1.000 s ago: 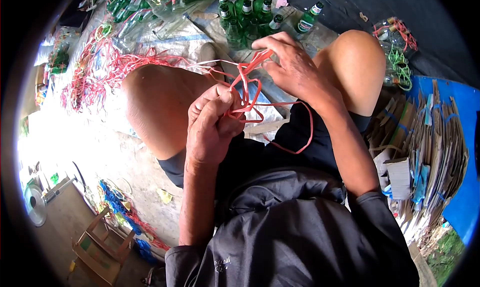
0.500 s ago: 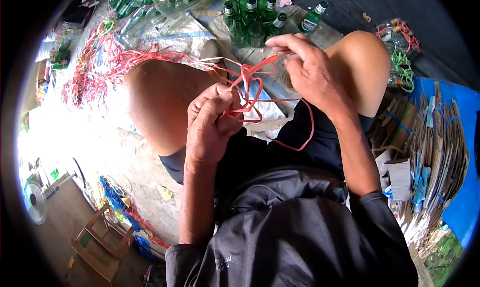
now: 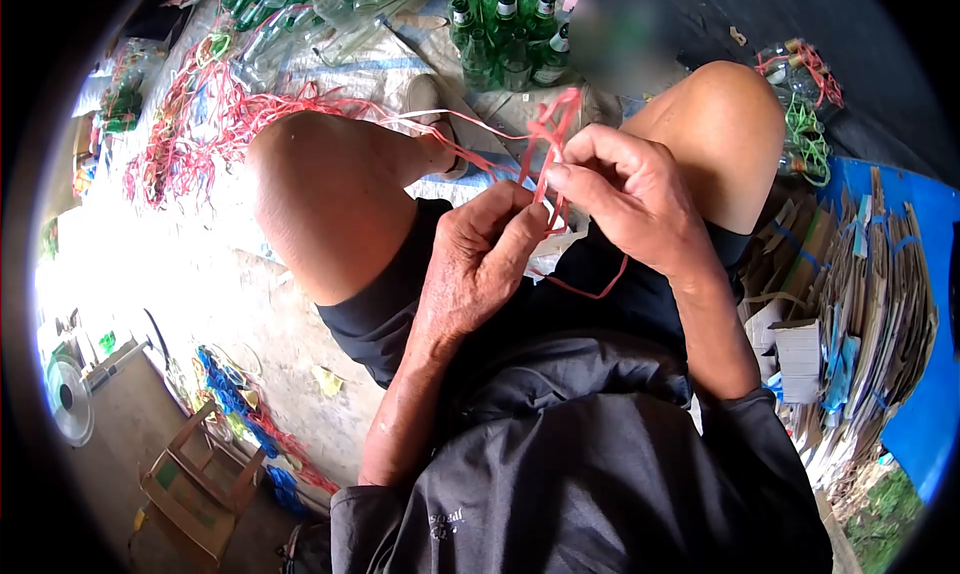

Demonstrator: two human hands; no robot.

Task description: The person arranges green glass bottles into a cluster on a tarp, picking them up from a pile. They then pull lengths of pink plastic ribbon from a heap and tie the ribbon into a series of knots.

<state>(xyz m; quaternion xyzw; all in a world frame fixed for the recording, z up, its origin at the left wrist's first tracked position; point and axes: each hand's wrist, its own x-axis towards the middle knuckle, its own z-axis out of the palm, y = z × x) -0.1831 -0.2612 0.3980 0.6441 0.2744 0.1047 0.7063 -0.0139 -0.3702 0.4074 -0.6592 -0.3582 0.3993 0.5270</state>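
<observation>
Near the centre of the frame, slightly above the middle, the person's left hand (image 3: pixel 480 264) was curled shut, its thumb and forefinger pinching a thin, tangled red plastic strap (image 3: pixel 548 142). The right hand (image 3: pixel 630 194), just to the right of it and nearly touching, was also closed, its fingertips (image 3: pixel 560 174) nipping the same strap a little higher. The strap rose in a small knotted loop above both hands, while one strand ran off to the upper left across the bare left knee (image 3: pixel 325 194) and another hung in a slack curve below the hands against the black shorts (image 3: pixel 600 304).

The bare right knee (image 3: pixel 725 124) stood at the upper right. Along the top edge, between the knees, a cluster of green glass bottles with white-banded necks (image 3: pixel 505 34) stood upright on a pale woven sack (image 3: pixel 350 69). A loose heap of red and pink straps (image 3: pixel 190 134) lay spread at the upper left. At the right edge, a stack of flattened brown cardboard (image 3: pixel 860 304) leaned against a blue surface (image 3: pixel 935 274). A small wooden stool (image 3: pixel 195 484) sat at the lower left. The dark grey jacket (image 3: pixel 580 474) filled the bottom of the frame.
</observation>
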